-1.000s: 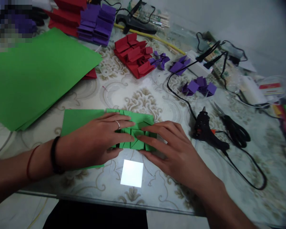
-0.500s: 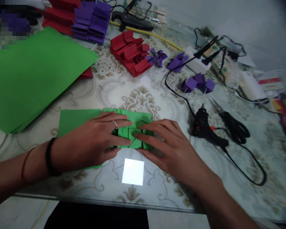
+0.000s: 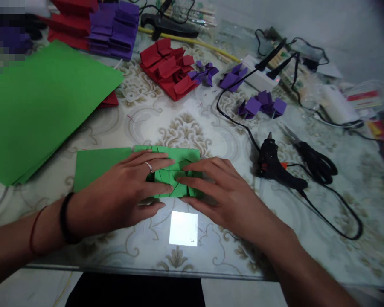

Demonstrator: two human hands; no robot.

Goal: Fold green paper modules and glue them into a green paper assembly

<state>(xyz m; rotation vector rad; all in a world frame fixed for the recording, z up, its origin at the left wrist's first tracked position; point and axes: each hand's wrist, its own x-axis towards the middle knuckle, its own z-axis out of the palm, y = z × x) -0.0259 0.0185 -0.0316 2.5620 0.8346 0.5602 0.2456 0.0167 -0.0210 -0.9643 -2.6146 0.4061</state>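
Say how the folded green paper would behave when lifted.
The folded green paper is probably light, looking like creased sheet. Its overlapping folds likely make it stiffer than the flat green sheet beside it. Flaps might spring up without the left hand and right hand on top.

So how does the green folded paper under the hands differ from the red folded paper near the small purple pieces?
The green folded paper lies fairly flat, while the red folded paper has flaps standing up. The left hand and right hand have fingers on the green one; no hand touches the red one. Both have several creased sections and lie on the patterned table.
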